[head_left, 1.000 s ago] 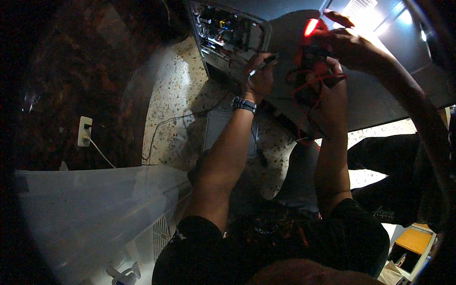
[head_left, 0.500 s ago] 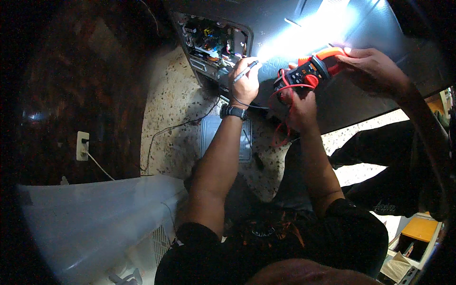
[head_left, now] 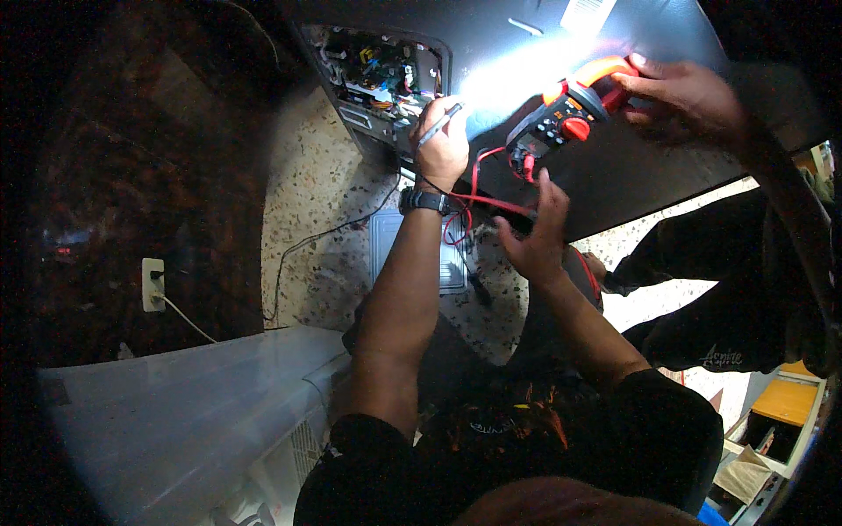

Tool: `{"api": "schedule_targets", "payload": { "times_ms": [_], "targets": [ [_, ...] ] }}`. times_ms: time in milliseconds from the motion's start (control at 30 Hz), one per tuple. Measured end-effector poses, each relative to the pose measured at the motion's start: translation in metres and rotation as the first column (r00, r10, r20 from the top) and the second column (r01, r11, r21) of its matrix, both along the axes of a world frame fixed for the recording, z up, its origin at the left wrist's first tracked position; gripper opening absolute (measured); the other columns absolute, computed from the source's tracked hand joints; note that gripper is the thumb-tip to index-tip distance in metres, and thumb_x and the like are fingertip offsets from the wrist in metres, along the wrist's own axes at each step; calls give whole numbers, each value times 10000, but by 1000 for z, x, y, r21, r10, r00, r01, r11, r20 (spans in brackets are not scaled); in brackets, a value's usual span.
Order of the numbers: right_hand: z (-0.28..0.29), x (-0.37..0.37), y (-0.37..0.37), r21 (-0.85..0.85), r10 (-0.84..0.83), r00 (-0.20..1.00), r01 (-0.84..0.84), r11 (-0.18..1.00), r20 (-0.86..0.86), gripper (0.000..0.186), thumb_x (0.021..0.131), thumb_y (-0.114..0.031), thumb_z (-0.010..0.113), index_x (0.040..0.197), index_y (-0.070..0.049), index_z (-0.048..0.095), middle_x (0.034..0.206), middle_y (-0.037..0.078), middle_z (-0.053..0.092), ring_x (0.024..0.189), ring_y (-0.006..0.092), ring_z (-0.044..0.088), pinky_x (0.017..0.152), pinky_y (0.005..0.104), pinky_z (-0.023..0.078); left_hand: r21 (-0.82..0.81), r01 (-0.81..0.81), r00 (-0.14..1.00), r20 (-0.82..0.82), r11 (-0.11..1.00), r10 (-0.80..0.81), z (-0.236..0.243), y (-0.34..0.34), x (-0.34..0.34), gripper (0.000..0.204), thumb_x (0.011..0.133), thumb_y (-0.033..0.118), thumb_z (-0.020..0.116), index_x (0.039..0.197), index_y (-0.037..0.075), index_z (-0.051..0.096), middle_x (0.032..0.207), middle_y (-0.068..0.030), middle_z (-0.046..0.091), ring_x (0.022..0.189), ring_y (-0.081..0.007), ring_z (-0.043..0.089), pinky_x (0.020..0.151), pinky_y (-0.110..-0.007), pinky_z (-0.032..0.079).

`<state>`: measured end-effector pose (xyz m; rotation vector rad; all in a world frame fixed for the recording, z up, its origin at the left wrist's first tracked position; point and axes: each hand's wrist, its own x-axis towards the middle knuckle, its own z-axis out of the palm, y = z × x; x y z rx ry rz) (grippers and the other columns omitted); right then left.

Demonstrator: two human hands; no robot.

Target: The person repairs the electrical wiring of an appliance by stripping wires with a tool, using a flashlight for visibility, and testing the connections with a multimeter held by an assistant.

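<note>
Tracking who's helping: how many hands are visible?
3: the wearer's left hand gripping a slim grey probe; the right hand below the black-and-orange clamp meter; a co-worker's hand holding it. Shadows may hide more.

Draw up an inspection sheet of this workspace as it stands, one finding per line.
Surface: dark panel, brightly lit toward the top; speckled floor beside it.
Job's things: clamp meter, gripped by a co-worker's hand; pen-shaped probe; exposed circuitry in an opening.
Clutter: grey tray on the floor, partly hidden by a forearm.
Hands: left hand closed on the probe; right hand open below the meter.
Cables: red lead near the right hand; black cable across the floor.
Surroundings: wall socket with white cord.
</note>
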<state>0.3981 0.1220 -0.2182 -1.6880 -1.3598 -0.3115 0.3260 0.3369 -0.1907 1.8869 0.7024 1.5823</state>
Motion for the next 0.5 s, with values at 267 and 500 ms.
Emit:
{"api": "schedule_targets", "payload": {
  "times_ms": [267,500],
  "targets": [
    [-16,55,-41,147,143,936,-100,984,-323,675,855,-119,806,1396,-69,405,1219,177,589,901,251,661,685,368,553,-29,50,998,41,998,-49,-2,2,3,121,939,75,652,1049,35,682,964,-135,724,907,-299,711,797,-388,555],
    [68,5,39,167,79,910,-12,986,-406,1049,800,-223,892,1536,-22,172,1259,233,585,1024,284,701,783,364,603,-11,43,999,33,999,-43,-6,7,1,126,965,47,631,1074,4,677,944,-109,722,875,-207,705,791,-336,562]
  ]
}}
